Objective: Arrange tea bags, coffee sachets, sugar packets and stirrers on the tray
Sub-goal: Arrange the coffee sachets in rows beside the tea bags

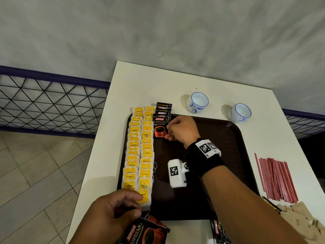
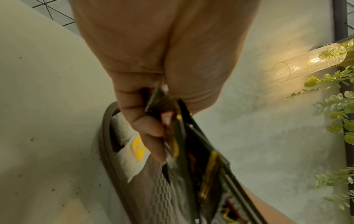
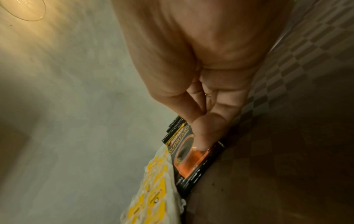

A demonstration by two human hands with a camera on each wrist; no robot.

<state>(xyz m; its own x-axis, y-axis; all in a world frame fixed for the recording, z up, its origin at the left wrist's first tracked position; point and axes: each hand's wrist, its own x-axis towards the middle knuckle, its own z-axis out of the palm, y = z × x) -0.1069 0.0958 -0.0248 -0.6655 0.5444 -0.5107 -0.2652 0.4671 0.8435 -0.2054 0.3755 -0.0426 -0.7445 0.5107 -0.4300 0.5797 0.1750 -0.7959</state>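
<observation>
A dark brown tray (image 1: 228, 138) lies on the white table (image 1: 140, 81). Two columns of yellow tea bags (image 1: 140, 152) fill its left side. Three black coffee sachets (image 1: 161, 126) overlap in a row at the tray's far edge, right of the tea bags. My right hand (image 1: 167, 132) pinches the nearest of them by its right edge; in the right wrist view a fingertip (image 3: 203, 136) presses on the sachet (image 3: 191, 163). At the tray's near left corner my left hand (image 1: 139, 206) grips a bundle of coffee sachets (image 1: 147, 231), seen close in the left wrist view (image 2: 172, 124).
Red stirrers (image 1: 276, 178) lie in a pile right of the tray, with brown sugar packets (image 1: 299, 221) nearer to me. Another coffee sachet (image 1: 219, 231) lies at the near table edge. Two white-and-blue cups (image 1: 197, 102) (image 1: 240, 112) stand beyond the tray. A metal railing (image 1: 52, 103) runs left.
</observation>
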